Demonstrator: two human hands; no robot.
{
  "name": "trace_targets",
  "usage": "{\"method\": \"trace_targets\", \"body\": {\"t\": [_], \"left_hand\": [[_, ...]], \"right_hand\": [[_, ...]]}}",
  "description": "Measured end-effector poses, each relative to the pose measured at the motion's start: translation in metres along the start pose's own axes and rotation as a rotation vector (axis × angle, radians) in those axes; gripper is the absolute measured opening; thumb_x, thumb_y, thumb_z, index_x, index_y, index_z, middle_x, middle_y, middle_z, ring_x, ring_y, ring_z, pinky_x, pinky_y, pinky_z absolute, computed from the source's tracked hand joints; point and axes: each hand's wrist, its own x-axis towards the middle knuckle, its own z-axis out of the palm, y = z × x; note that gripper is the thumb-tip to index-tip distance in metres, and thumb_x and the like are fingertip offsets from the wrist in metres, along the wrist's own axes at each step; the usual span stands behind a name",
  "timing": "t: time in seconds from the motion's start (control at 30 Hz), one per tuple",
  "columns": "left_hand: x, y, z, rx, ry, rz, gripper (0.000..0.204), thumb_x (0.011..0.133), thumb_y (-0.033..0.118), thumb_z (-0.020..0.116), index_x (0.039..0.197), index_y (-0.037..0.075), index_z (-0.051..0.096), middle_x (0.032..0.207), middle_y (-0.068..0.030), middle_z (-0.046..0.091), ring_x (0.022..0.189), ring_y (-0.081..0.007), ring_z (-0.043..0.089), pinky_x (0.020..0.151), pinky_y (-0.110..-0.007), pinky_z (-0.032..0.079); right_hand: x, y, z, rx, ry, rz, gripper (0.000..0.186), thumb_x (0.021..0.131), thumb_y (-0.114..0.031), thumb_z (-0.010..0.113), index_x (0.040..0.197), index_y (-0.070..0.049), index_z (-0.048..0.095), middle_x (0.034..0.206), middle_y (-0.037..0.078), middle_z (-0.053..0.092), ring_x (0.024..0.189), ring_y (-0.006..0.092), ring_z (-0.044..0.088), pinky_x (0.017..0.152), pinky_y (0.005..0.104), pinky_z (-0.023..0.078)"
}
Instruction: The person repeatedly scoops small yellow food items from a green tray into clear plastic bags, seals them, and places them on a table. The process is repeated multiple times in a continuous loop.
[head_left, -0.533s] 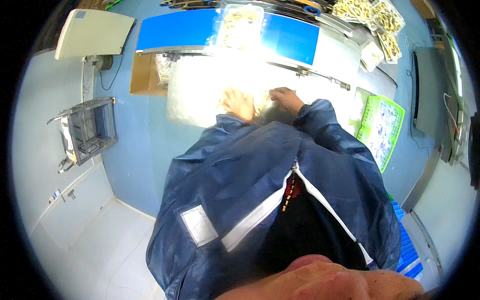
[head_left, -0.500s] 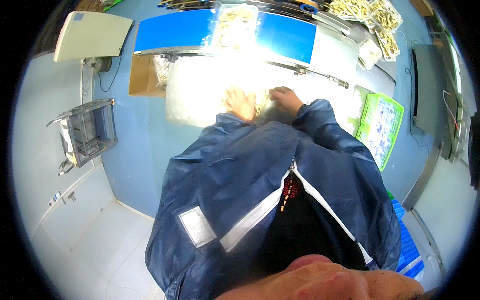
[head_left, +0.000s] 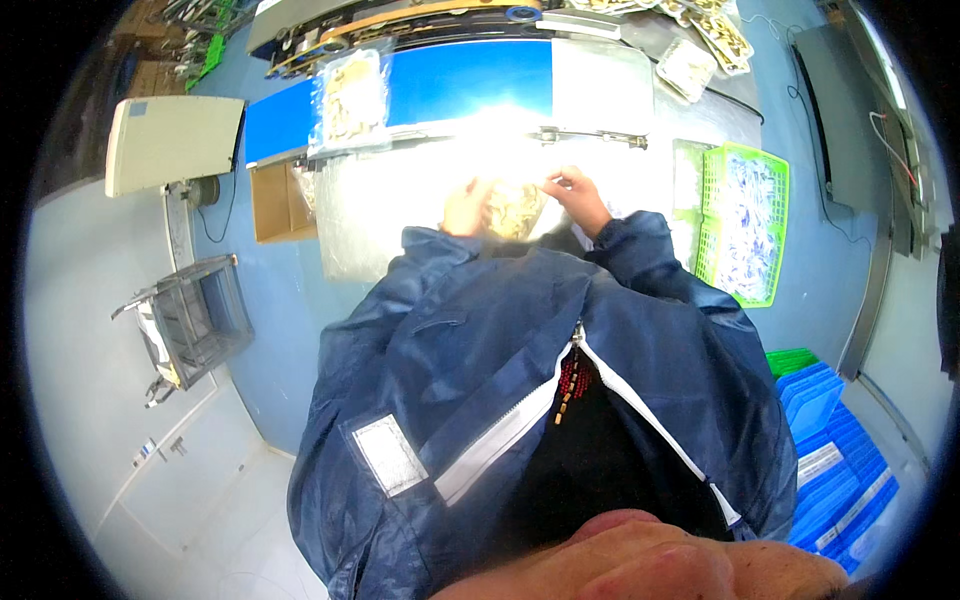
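On the brightly lit worktable (head_left: pixel 365 225) in front of me lies a clear pack of pale yellowish pieces (head_left: pixel 516 210). My left hand (head_left: pixel 465 210) is closed round its left side, its fingertips partly washed out by glare. At the upper right corner of the pack, my right hand (head_left: pixel 582 202) has its fingers pinched together on the edge. Beyond the table runs a blue conveyor belt (head_left: pixel 450 80). A clear-wrapped tray of similar pale pieces (head_left: pixel 352 95) rides on the belt's left part.
Right of the table stands a green basket (head_left: pixel 780 210) full of small blue-and-white packets. Filled trays (head_left: pixel 686 68) sit at the back right. A cardboard box (head_left: pixel 275 205) is under the belt's left end. Blue crates (head_left: pixel 835 470) are stacked at the lower right.
The wrapped tray has travelled left along the belt. My left hand, earlier flat and spread over the pale pieces, now curls at the pack's left side. The whole view has shifted.
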Motion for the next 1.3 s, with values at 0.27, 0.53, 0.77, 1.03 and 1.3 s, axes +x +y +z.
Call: {"method": "trace_targets", "body": {"t": [0.27,0.53,0.77,1.03,1.3], "left_hand": [[-0.014,0.099,0.083,0.006,-0.05,0.372,0.024,0.099,0.023,0.057,0.107,0.001,0.065,0.099,-0.0043,0.066,0.09,-0.011,0.06,0.083,-0.026,0.048],[0.064,0.12,0.126,0.05,0.113,0.248,0.025,0.094,0.024,0.063,0.093,0.0,0.067,0.086,-0.0023,0.065,0.074,-0.0098,0.056,0.068,-0.025,0.045],[0.172,0.116,0.156,-0.282,0.097,-0.051,0.019,0.091,0.01,0.057,0.098,-0.006,0.065,0.084,-0.0101,0.066,0.073,-0.0189,0.063,0.063,-0.031,0.05],[0.2,0.105,0.136,-0.255,0.093,0.018,0.02,0.091,0.011,0.056,0.1,-0.005,0.065,0.089,-0.0104,0.067,0.073,-0.0196,0.061,0.063,-0.032,0.049],[0.202,0.105,0.094,-0.254,0.156,0.059,0.02,0.091,0.01,0.058,0.102,-0.005,0.065,0.096,-0.0109,0.068,0.085,-0.0203,0.062,0.077,-0.032,0.049]], "right_hand": [[-0.025,-0.155,-0.062,0.557,0.078,-0.183,0.031,0.091,-0.006,0.064,0.119,-0.001,0.054,0.097,0.001,0.062,0.094,0.0096,0.057,0.087,0.0252,0.045],[0.022,-0.158,-0.122,0.429,0.394,-0.037,0.016,0.093,-0.017,0.065,0.094,-0.001,0.066,0.071,-0.004,0.054,0.057,0.0037,0.038,0.051,0.0176,0.031],[0.098,-0.139,-0.161,0.487,0.52,0.14,0.018,0.09,-0.022,0.066,0.085,-0.004,0.067,0.065,-0.005,0.049,0.048,0.005,0.036,0.042,0.0215,0.028],[0.13,-0.131,-0.164,0.317,0.549,0.128,0.019,0.088,-0.02,0.067,0.085,-0.001,0.068,0.066,-0.003,0.056,0.046,0.0062,0.039,0.041,0.0229,0.028],[0.163,-0.104,-0.136,0.105,0.559,-0.04,0.028,0.081,-0.027,0.07,0.073,0.0,0.071,0.063,0.005,0.065,0.059,0.0158,0.058,0.058,0.0321,0.044]]}}
